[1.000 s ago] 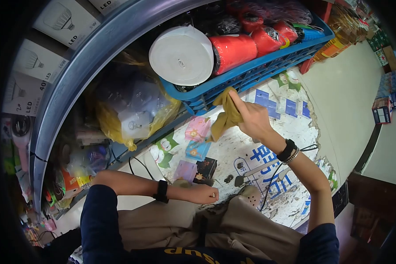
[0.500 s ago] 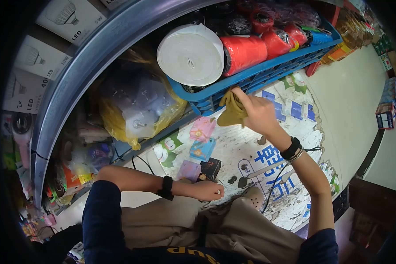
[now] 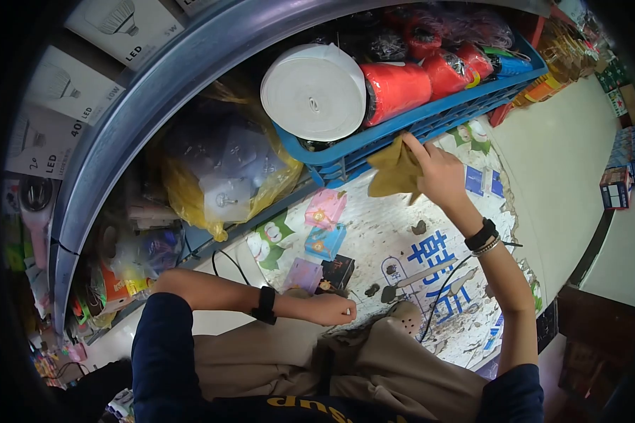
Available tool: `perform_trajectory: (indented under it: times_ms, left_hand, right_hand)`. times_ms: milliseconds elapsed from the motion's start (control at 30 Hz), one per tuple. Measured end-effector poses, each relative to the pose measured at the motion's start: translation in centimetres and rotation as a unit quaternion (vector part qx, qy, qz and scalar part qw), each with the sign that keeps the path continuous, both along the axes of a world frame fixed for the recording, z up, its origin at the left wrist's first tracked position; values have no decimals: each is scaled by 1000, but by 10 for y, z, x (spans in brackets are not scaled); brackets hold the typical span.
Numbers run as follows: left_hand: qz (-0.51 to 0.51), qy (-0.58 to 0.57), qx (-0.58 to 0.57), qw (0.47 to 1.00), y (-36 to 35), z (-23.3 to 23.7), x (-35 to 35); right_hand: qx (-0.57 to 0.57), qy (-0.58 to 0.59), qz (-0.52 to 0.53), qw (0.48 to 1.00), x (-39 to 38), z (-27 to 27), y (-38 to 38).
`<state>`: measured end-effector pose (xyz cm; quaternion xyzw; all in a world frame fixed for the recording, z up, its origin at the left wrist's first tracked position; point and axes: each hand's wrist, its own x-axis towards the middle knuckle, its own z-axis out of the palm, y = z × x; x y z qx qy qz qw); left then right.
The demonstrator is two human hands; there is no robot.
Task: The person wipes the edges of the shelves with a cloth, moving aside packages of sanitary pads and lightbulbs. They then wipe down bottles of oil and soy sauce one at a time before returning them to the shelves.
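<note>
My right hand point(image 3: 437, 171) pinches an olive-brown cloth point(image 3: 395, 171) against the lower outer side of the blue basket point(image 3: 430, 127). The basket holds a big white roll point(image 3: 314, 92) and several red wrapped rolls point(image 3: 396, 92). My left hand point(image 3: 331, 310) is closed in a fist above my lap, a small light bit showing at its fingers; what it is I cannot make out. Beyond that fist lie a black packet point(image 3: 337, 272), a purple packet point(image 3: 304, 275), a blue packet point(image 3: 325, 242) and a pink packet point(image 3: 325, 208) on the dirty printed sheet point(image 3: 360, 218).
A yellow bag point(image 3: 183, 204) of clear-wrapped items sits on the shelf left of the basket. LED bulb boxes point(image 3: 67, 84) stand behind the curved metal shelf edge point(image 3: 120, 106). A black cable point(image 3: 444, 285) and a small scraper point(image 3: 389, 292) lie on the sheet.
My right hand has moved right along the basket's side with the cloth, which now hangs more spread out. My left hand has stayed nearly in place, still closed.
</note>
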<state>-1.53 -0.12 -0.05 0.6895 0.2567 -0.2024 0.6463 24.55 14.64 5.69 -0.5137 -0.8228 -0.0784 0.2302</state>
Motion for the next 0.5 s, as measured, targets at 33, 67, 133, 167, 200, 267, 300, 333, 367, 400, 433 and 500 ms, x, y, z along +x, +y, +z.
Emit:
perform_trajectory:
  times_ms: [33,67,133,167,200,267,300,333,367,400,433,500]
  left_hand:
    - [4,-6,-5,1000,1,1,0]
    - [8,-12,-10,1000,1,1,0]
    - [7,-10,-1,1000,-2,-2,-1]
    - [3,-8,10,1000,-2,-5,-1]
    - [4,-10,16,1000,-5,-11,-1]
    - [-9,-14,-8,1000,-9,-18,-3]
    - [-7,31,-48,998,-5,-10,1]
    - [-2,32,-28,999,-3,-8,3]
    - [-16,-7,-10,1000,-4,-8,4]
    - [-32,-48,8,998,3,-6,5]
    - [-30,-49,27,998,17,3,8]
    - [-17,-88,52,995,28,23,13]
  right_hand:
    - [0,5,-17,1000,0,-2,1]
    - [-1,10,-34,999,-1,-3,1]
    - [-33,84,-40,995,-22,-2,-12]
    - [-96,137,-56,984,-34,-2,-17]
    - [-155,189,-69,967,-39,-1,-22]
    - [-131,124,82,980,-45,-25,-25]
    - [-126,96,99,982,-49,-28,-32]
    - [-116,68,115,984,-54,-27,-39]
    - [-150,116,110,976,-56,-23,-45]
    - [-183,162,105,964,-54,-20,-48]
    - [-160,197,108,961,-50,-21,-46]
    - [-178,262,82,945,-41,-13,-48]
